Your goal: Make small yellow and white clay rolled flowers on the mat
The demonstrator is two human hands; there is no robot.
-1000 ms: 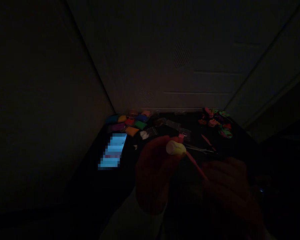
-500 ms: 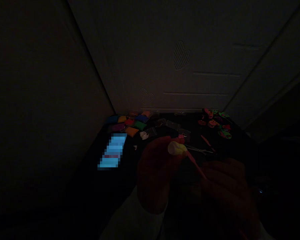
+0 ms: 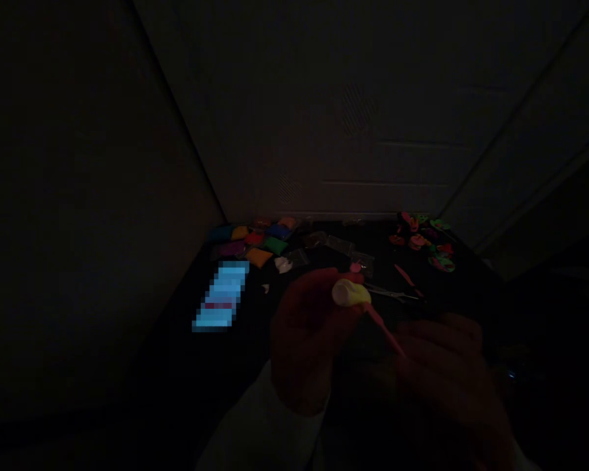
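The scene is very dark. My left hand is closed around a small pale yellow and white piece of modelling clay, its white round end facing me. In my right hand is a slim pink modelling tool, held between the fingers. The tool's tip touches the right side of the clay piece, or lies right against it; the dimness hides which. Just behind the clay lie a small pink lump and a pair of scissors.
Colourful clay packets lie at the back left, with a lit, blurred phone screen before them. Clear bags and a white lump lie mid-table. Small coloured clay pieces and another pink tool are at right.
The clay piece has shifted slightly right and turned a little in my left hand. The pink tool's tip has dropped slightly along its side.
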